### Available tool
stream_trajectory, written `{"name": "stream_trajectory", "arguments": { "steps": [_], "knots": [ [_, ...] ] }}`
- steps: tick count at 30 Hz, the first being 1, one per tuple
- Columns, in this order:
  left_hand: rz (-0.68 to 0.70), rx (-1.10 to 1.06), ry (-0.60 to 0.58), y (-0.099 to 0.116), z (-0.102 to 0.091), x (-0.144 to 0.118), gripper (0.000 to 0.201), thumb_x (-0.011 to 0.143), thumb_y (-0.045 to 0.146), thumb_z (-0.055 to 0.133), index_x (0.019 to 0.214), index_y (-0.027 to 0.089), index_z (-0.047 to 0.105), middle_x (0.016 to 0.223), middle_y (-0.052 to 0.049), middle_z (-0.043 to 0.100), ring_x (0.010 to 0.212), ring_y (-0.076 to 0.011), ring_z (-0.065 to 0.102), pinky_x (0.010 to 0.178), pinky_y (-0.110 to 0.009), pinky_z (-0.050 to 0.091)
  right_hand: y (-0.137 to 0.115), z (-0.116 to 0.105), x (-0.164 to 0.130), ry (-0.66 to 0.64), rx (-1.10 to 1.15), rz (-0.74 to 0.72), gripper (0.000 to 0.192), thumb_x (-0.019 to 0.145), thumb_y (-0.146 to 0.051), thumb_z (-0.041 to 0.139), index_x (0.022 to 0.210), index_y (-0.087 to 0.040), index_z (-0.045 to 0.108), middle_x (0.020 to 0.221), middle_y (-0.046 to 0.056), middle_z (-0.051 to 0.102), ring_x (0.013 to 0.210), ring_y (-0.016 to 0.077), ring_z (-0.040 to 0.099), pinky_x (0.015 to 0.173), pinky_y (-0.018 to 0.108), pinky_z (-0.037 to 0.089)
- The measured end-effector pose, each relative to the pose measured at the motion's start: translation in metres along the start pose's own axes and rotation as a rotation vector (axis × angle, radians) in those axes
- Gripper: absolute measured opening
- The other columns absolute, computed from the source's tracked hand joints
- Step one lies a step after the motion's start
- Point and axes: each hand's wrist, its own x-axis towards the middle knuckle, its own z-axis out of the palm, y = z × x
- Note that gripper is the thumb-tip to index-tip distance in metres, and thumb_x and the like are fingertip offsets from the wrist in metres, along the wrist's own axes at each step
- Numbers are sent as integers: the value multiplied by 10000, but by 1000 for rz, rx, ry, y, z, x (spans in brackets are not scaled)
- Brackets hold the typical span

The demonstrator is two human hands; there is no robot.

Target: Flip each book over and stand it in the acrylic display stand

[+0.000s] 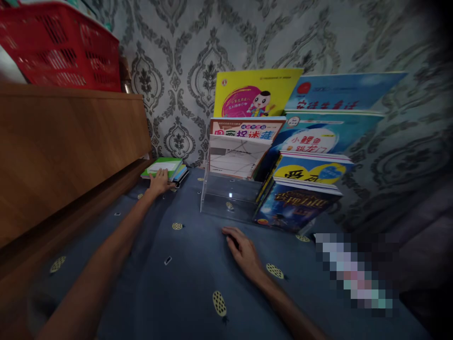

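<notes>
My left hand point(160, 181) reaches to the far left and rests on a small stack of books, its fingers spread over the green book point(170, 163) on top. My right hand point(243, 251) is over the dark blue cloth, loosely bent, with a gap between thumb and fingers and nothing in it. Just beyond it stands a clear acrylic book rack point(226, 203). Its left column holds a yellow book point(256, 82), a picture book point(244, 125) and a whitish book point(237, 158). Blue books, among them a dark blue one point(295, 205), fill the right column.
A wooden cabinet point(71, 151) borders the left side, with a red plastic basket point(60, 47) on top. Patterned wallpaper point(177, 85) rises behind. Pineapple prints dot the cloth point(148, 297). A pixelated patch covers something at the right.
</notes>
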Motion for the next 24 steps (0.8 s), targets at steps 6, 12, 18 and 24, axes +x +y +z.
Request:
{"name": "stream_trajectory", "arguments": {
  "steps": [6,12,18,24],
  "knots": [
    [87,85,13,-11,-9,-9,623,937,261,494,1524,132,329,1540,-235,426,1454,-355,360,1150,-619,245,-1,0,0,-15,10,23,315,916,-273,473,1067,-253,748,1144,113,742,1064,292,708,929,495,578],
    [160,155,-17,-13,-26,-18,410,927,99,370,1271,142,588,1297,-182,650,1247,-285,583,1064,-433,387,0,0,-2,-17,21,22,312,912,-253,482,1054,-240,760,1153,122,739,1055,291,709,938,494,569],
    [200,226,-70,2,-42,-49,392,900,51,392,1228,92,603,1240,-207,672,1172,-288,630,961,-370,459,3,-1,-4,-66,-9,18,330,917,-232,474,1073,-209,764,1190,142,723,1089,276,694,959,469,553],
    [253,247,-167,26,-50,-109,329,885,54,458,1150,92,650,1113,-218,713,1083,-306,680,914,-394,487,5,0,-4,-68,-34,3,330,904,-223,478,1052,-218,773,1178,133,726,1048,275,702,934,469,560]
  ]
}}
